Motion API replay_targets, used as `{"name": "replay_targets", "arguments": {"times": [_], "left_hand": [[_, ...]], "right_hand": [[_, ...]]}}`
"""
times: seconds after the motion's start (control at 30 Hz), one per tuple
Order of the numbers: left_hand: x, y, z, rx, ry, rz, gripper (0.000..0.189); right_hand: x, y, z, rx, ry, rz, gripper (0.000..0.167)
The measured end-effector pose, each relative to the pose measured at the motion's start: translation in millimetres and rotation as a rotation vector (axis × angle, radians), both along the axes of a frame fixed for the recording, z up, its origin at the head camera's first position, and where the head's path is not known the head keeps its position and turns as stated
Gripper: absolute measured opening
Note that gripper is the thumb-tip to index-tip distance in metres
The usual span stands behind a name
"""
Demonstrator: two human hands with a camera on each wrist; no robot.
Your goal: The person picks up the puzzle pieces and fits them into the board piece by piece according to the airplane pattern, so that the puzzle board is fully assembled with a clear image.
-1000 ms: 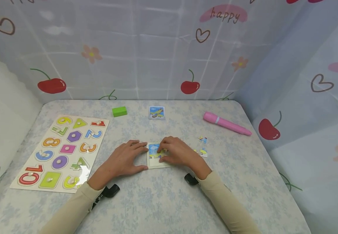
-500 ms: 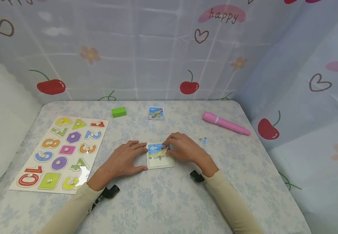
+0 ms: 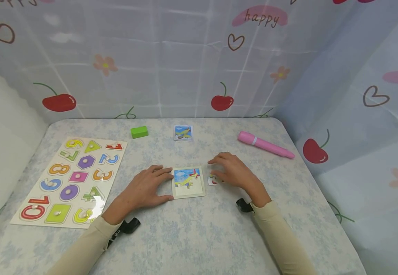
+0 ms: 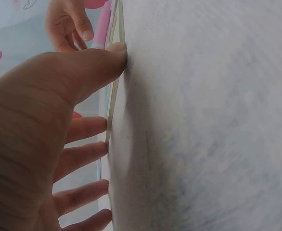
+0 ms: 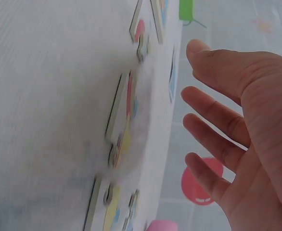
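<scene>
Puzzle tray (image 3: 193, 191) lies flat on the counter (image 3: 185, 236), between the 2 hands, part-filled with plane pieces; lower part bare. Left hand (image 3: 147, 186): thumb and fingers spread, tips on the tray's left edge, bracing, not clamping. Right hand (image 3: 234, 171): fingers loosely bent, nothing in grip, above the counter. 1 loose piece (image 3: 212, 181) sits just beside the tray's right edge; right wrist view shows at least 2 more.

Handling guess: pieces light, stiff, thin; printed face maybe slick. Pinch by 2 opposite side edges; tabs probably weakest. Tray likely light too, could skid, so hold its rim.
</scene>
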State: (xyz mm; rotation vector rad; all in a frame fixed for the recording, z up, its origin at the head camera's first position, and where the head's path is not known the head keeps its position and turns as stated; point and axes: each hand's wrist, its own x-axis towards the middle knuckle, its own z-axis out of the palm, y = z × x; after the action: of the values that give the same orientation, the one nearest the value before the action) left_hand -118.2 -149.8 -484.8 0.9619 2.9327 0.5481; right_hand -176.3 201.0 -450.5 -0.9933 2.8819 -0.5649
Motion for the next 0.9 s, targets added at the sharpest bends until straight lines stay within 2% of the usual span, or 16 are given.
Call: {"name": "replay_targets", "arguments": {"times": [0.27,0.47,0.9], "left_hand": [[0.1,0.5,-0.7,-0.003,-0.007,0.003,0.074],[0.0,-0.4,-1.3,0.007,-0.002,0.003,0.075],[-0.8,-1.3,-3.6,0.013,0.022,-0.002,0.075]], "right_hand": [[-0.6,24,1.0,0.007,-0.008,-0.105,0.04],[-3.6,39,0.9,0.019,0.017,-0.139,0.041],[-9.4,62,-6.1,0.032,-0.036,-0.223,0.046]]}}
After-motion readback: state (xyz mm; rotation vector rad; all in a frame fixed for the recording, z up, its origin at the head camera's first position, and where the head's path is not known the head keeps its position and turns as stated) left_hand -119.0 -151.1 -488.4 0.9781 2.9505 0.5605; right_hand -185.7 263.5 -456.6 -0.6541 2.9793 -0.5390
